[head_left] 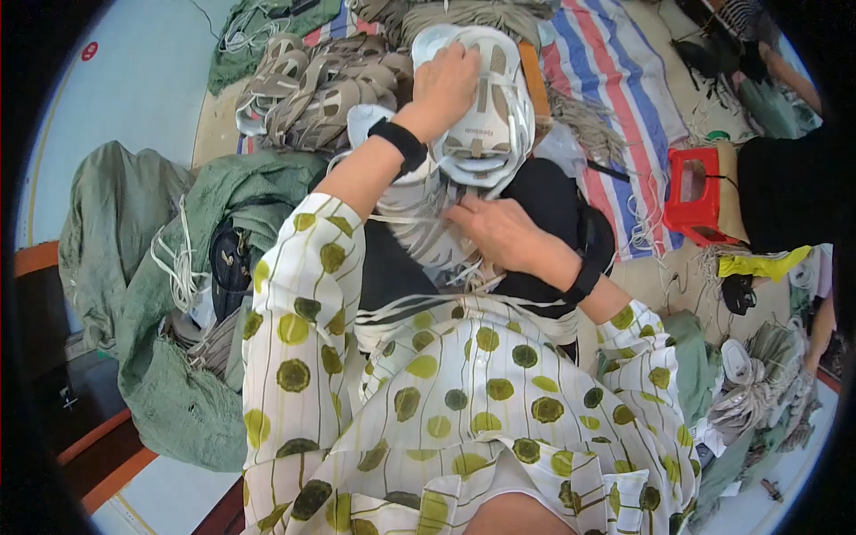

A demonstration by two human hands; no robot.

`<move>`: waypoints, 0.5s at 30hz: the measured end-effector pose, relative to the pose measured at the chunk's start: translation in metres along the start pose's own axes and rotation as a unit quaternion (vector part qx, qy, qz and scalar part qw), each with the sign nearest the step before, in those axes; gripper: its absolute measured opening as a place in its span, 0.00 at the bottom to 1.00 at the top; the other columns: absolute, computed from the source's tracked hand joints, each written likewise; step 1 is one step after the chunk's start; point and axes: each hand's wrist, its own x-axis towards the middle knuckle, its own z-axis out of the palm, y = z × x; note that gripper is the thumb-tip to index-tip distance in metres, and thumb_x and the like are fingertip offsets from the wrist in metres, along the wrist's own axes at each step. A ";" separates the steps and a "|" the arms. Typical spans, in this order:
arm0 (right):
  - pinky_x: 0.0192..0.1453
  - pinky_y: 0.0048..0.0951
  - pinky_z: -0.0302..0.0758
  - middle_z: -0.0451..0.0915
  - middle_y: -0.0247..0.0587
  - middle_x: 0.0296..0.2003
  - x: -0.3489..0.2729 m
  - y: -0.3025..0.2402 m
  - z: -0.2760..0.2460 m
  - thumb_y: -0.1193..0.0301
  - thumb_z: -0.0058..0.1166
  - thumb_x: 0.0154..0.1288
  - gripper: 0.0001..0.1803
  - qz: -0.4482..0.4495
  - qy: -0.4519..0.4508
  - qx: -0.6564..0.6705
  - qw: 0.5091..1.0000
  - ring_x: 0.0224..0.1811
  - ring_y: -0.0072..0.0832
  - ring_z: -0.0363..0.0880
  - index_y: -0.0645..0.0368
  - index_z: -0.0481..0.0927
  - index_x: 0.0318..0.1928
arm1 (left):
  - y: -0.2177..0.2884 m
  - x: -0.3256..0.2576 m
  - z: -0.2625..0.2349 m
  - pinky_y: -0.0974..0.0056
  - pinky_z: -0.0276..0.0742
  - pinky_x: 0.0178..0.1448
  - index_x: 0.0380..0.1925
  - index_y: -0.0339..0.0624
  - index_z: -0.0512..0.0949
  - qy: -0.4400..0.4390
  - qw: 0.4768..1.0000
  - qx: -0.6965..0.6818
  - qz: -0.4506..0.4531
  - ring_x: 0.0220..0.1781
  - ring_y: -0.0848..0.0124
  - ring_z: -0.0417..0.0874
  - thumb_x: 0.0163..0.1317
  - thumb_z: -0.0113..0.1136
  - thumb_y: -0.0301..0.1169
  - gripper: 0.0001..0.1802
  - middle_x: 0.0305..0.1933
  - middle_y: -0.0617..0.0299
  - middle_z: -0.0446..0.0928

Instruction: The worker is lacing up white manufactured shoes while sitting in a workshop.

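Head view: the person sits with a black cloth [553, 201] across the lap, wearing a white garment printed with green and olive dots [446, 401]. The left hand [446, 85], with a black band at the wrist, lies palm-down on a white and grey moulded shoe sole with strap openings [486, 134]; its grip is spread flat over the upper part of the sole, pressing on it rather than closing around it. The sole rests upside down on top of a stack of similar white pieces, on the lap just beyond the knees. The right hand [504, 232], also banded in black at the wrist, rests lower down on a bundle of thin white laces and straps [419, 223] beneath the sole; the fingers point to the person's left and appear to pinch the strands, though I cannot tell how firmly they close. Beyond the left hand lies a pile of grey-beige sandal uppers [330, 89] on a red, white and blue striped sheet [615, 62]. Crumpled green sacking [169, 294] lies at the person's left. A small red plastic stool [694, 192] stands at the right, well apart from both hands.
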 end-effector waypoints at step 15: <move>0.29 0.33 0.72 0.75 0.46 0.24 -0.031 -0.006 -0.015 0.74 0.53 0.50 0.25 0.072 0.016 0.085 0.994 0.26 0.39 0.77 0.58 0.67 0.52 | -0.038 -0.008 -0.013 0.57 0.71 0.38 0.30 0.42 0.75 -0.082 0.974 0.210 0.038 0.37 0.60 0.76 0.45 0.54 0.26 0.09 0.30 0.57 0.74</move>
